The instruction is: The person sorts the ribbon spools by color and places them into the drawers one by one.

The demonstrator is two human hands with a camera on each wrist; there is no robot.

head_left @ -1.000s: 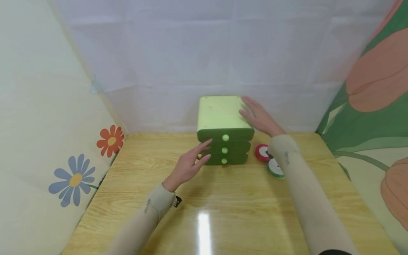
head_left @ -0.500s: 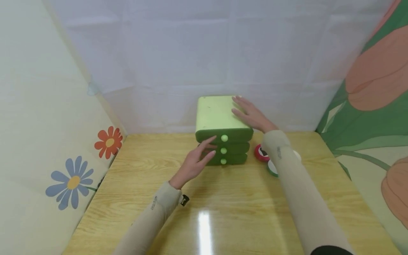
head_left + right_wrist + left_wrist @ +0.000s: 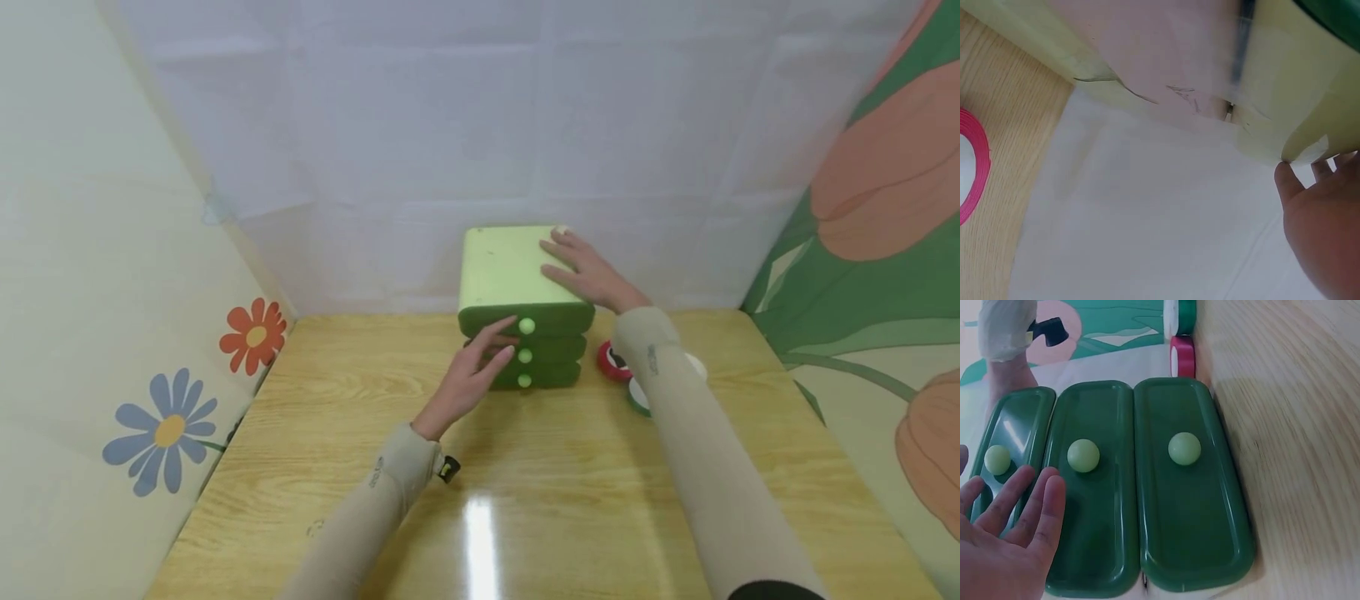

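Note:
A small green chest of drawers [image 3: 502,262] with a pale green top stands against the back wall, its drawers closed. My right hand [image 3: 588,271] rests on the right part of its top, fingers spread; the right wrist view shows that hand [image 3: 1329,225] at the cabinet's edge. In front, my left hand [image 3: 468,379] is raised at the left of the drawer fronts, with the index fingertip close beside the top knob [image 3: 527,326]. Loosely extended fingers [image 3: 1041,509] lie near the upper drawers in the left wrist view, holding nothing.
Right of the cabinet, a red ribbon spool [image 3: 613,362] and a white-and-green spool [image 3: 637,398] lie on the wooden table [image 3: 570,467], partly hidden by the right sleeve. A white cloth [image 3: 375,150] hangs behind; flowered panels stand at both sides.
The left hand has moved right and slightly up, closer to the top knob. The right hand has shifted left, further over the cabinet's top.

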